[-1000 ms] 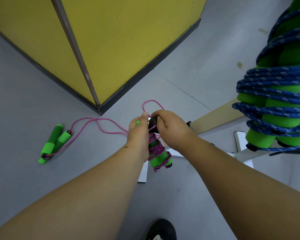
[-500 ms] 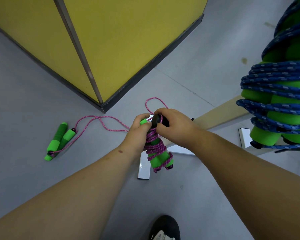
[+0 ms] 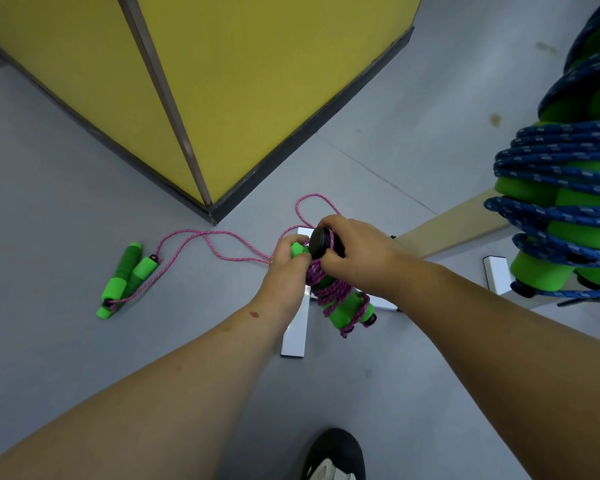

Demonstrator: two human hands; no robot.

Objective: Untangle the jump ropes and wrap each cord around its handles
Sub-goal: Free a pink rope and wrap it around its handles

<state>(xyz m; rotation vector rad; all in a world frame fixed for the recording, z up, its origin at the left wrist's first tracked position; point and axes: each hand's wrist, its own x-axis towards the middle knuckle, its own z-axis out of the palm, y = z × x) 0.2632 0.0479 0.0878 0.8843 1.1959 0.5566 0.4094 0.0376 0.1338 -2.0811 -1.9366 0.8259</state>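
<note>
While the left hand (image 3: pixel 284 268) curls its fingers around the green foam jump-rope handles wound with pink braided cord (image 3: pixel 340 299), the right hand (image 3: pixel 355 252) pinches the cord at their black end cap (image 3: pixel 321 241). This bundle is held above the grey floor (image 3: pixel 66 341), right of the yellow partition corner (image 3: pixel 210 209). A second pair of green foam handles (image 3: pixel 127 277) lies left of that corner, and loose pink cord (image 3: pixel 201 235) runs from it to the hands.

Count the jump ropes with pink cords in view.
2: one pink-cord rope held in both hands at centre, its cord wound on the handles; another pink-cord rope on the floor at left.
</note>
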